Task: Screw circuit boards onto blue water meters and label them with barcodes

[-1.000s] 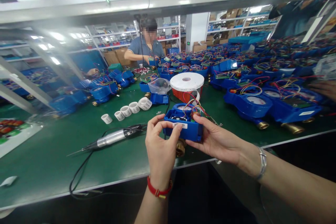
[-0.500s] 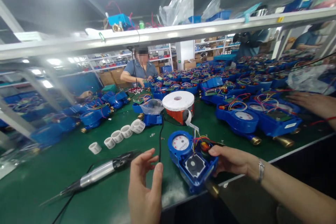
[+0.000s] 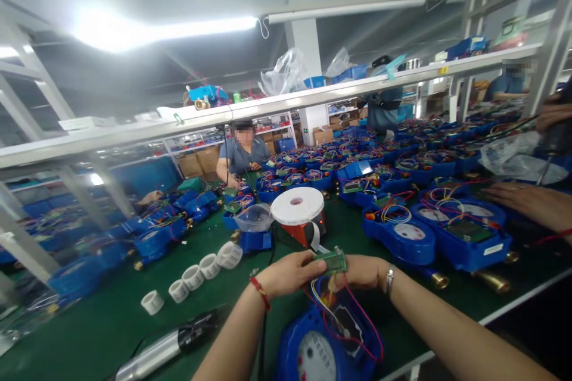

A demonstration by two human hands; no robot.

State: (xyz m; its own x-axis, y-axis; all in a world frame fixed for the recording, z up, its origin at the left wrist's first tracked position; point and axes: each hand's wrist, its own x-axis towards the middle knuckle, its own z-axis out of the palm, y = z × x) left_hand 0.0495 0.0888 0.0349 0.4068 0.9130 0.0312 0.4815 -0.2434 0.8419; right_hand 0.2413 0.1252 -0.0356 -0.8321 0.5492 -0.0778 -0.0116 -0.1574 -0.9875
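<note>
My left hand (image 3: 292, 274) is closed on a small green circuit board (image 3: 333, 262), thumb on top of it. Colored wires run from the board down into an open blue water meter (image 3: 313, 342), which sits close to me, its round dial toward me and partly cut off by the lower edge. Against the board's right end is my right hand (image 3: 363, 272), fingers curled beneath it by the wires; what they grip is hidden. Just beyond the board, a strip hangs from the white reel (image 3: 297, 205) on an orange stand.
At the left lie an electric screwdriver (image 3: 167, 345) and several white label rolls (image 3: 193, 277). More blue meters (image 3: 400, 238) with loose wires crowd the right and back. A co-worker's hand (image 3: 529, 199) rests at the right; another person (image 3: 243, 152) works opposite. A shelf (image 3: 277, 97) crosses above.
The meter has turned and come nearer to me. My left hand, open before, now grips the circuit board. My right hand has shifted from the meter's side to the board. The view tilts higher.
</note>
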